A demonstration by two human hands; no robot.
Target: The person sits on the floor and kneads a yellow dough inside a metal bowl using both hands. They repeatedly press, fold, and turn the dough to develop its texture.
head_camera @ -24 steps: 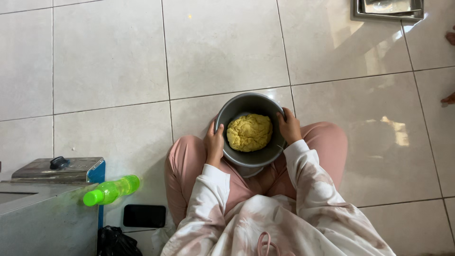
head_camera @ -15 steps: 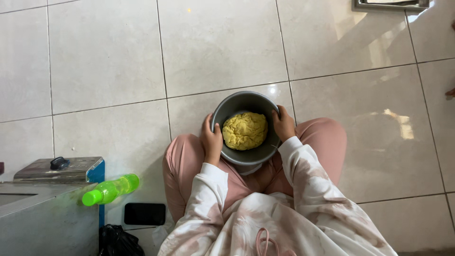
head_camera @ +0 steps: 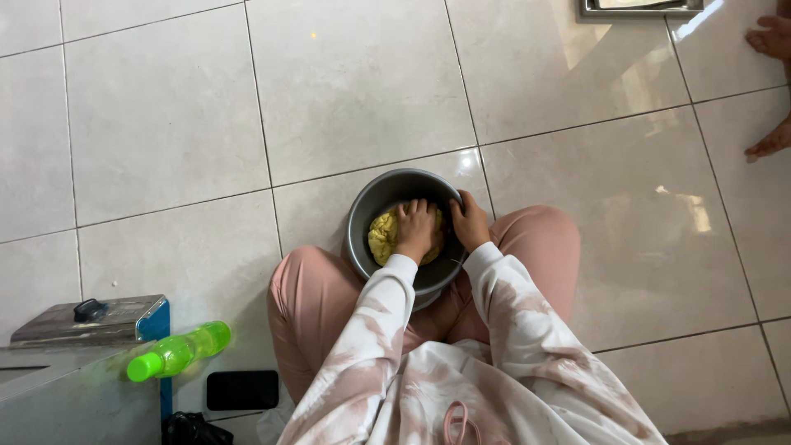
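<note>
A grey metal bowl (head_camera: 367, 208) rests in my lap between my pink-trousered knees as I sit on the tiled floor. A lump of yellow dough (head_camera: 381, 239) lies inside it. My left hand (head_camera: 416, 227) is down in the bowl, knuckles up and fingers curled into the dough. My right hand (head_camera: 470, 221) grips the bowl's right rim, fingers over the edge. Both sleeves are white with pink patches.
A green plastic bottle (head_camera: 177, 353) lies on a grey metal box with a blue side (head_camera: 82, 323) at lower left. A black phone (head_camera: 241, 390) and a black object (head_camera: 194, 429) lie beside it. Another person's bare feet (head_camera: 772, 38) show at top right, near a metal tray (head_camera: 638, 8).
My left hand has left the bowl's left rim and moved into the bowl onto the dough. My right hand stays on the right rim.
</note>
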